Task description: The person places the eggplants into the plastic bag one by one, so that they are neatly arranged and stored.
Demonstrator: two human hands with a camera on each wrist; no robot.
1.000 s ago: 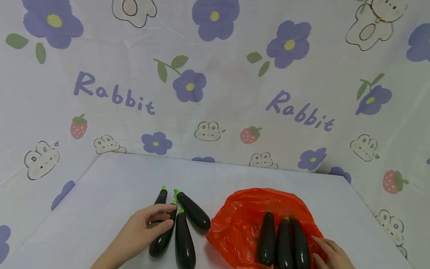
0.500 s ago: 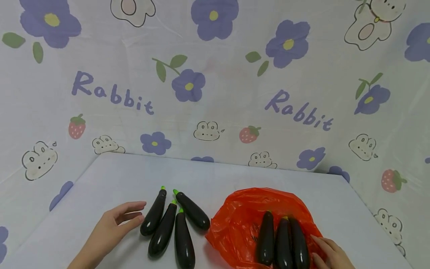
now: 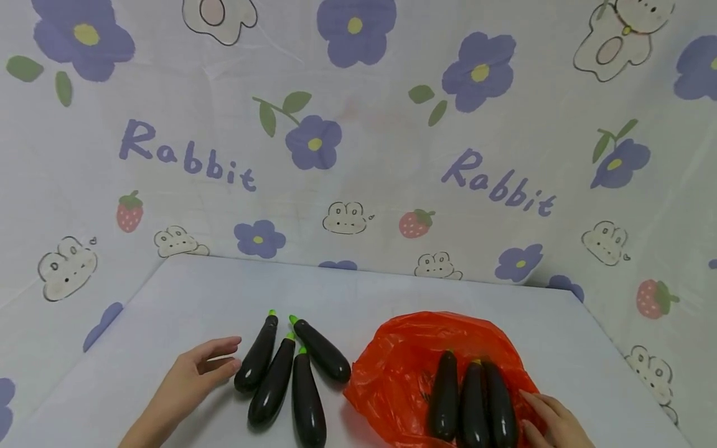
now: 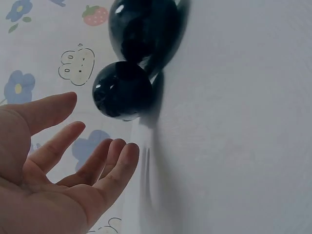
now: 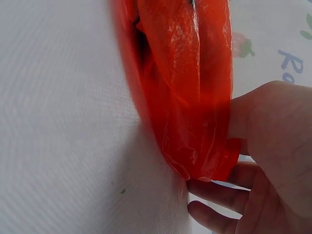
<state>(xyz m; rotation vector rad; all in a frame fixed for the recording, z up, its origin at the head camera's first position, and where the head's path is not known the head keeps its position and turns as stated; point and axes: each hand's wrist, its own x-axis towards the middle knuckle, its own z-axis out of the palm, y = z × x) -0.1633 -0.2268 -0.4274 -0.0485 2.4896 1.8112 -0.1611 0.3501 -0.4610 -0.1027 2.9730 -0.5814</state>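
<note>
Several dark eggplants with green stems lie in a loose group left of the middle in the head view, among them the leftmost eggplant (image 3: 256, 358) and the far-right eggplant (image 3: 322, 350). Just left of the group is my left hand (image 3: 190, 376), its fingers relaxed and nothing in them. The left wrist view shows that hand's thumb (image 4: 53, 111) apart from the round end of an eggplant (image 4: 122, 92). A red plastic bag (image 3: 386, 373) lies spread open with three eggplants (image 3: 444, 398) in it. My right hand (image 3: 551, 420) holds the bag's right edge between thumb and fingers.
A white table (image 3: 235, 283) lies under everything. Behind it hangs a pale cloth (image 3: 381, 180) printed with flowers, rabbits and strawberries. A green speck (image 5: 123, 191) shows on the table in the right wrist view.
My left hand has moved left, from over the left eggplants to beside them, and then stayed about there. The right hand, bag and eggplants look unmoved.
</note>
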